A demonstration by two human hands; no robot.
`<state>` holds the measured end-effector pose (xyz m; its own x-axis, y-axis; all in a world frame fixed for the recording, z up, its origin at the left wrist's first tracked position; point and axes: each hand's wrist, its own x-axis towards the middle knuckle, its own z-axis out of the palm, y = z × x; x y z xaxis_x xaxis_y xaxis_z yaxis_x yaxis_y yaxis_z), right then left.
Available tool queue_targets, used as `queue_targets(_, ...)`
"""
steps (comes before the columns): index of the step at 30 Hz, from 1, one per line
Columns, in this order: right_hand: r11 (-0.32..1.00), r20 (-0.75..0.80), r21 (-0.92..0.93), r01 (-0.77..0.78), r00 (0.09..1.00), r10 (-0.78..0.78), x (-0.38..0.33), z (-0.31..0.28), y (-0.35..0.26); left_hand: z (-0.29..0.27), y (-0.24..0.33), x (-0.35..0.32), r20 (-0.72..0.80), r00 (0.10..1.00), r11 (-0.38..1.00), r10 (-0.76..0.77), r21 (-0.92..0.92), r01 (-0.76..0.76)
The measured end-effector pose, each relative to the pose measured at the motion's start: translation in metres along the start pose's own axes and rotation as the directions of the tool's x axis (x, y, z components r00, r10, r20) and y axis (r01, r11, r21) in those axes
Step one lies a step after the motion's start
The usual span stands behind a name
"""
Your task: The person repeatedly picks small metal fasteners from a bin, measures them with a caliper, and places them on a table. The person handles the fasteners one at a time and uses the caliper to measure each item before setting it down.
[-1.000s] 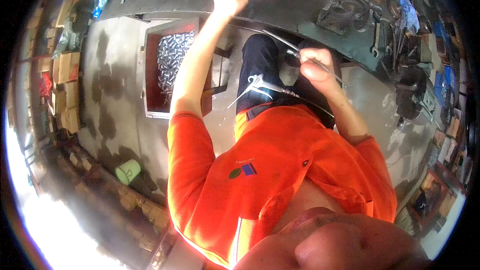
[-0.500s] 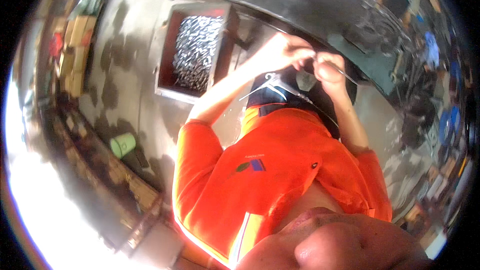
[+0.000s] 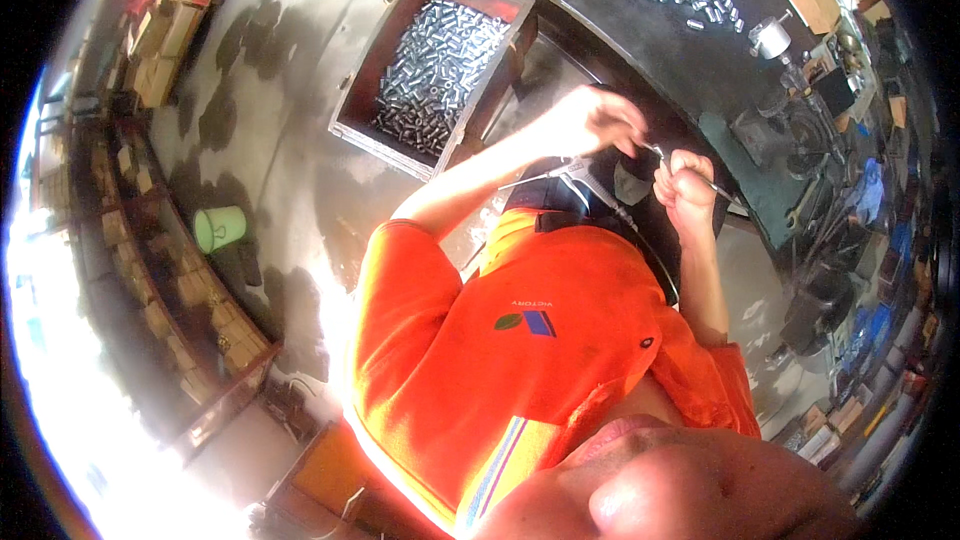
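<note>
Though both grips blur, left hand [image 3: 590, 120] and right hand [image 3: 685, 185] on thin rod [image 3: 700, 178], ends hidden.

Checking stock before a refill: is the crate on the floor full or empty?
Close to full: the crate holds a heap of small shiny metal cylinders reaching near its rim.

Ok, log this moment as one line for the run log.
left hand pinching small part at rod tip | right hand gripping thin metal rod | crate of metal sleeves on floor
</note>
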<state>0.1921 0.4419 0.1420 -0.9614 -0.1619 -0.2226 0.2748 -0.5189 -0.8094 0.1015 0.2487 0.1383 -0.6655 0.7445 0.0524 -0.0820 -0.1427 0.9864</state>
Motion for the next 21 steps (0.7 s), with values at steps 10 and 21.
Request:
queue_targets(10, 0.999, -0.046, -0.045, 0.012, 0.999, -0.014, -0.004, -0.005, 0.007, -0.168, -0.046, -0.120, -0.448, 0.892, 0.214, 0.059, 0.878, 0.427)
queue_targets(21, 0.999, -0.037, -0.050, 0.018, 0.999, -0.020, -0.008, -0.015, 0.012, -0.187, -0.099, -0.115, -0.425, 0.831, 0.064, -0.359, 0.877, 0.476)
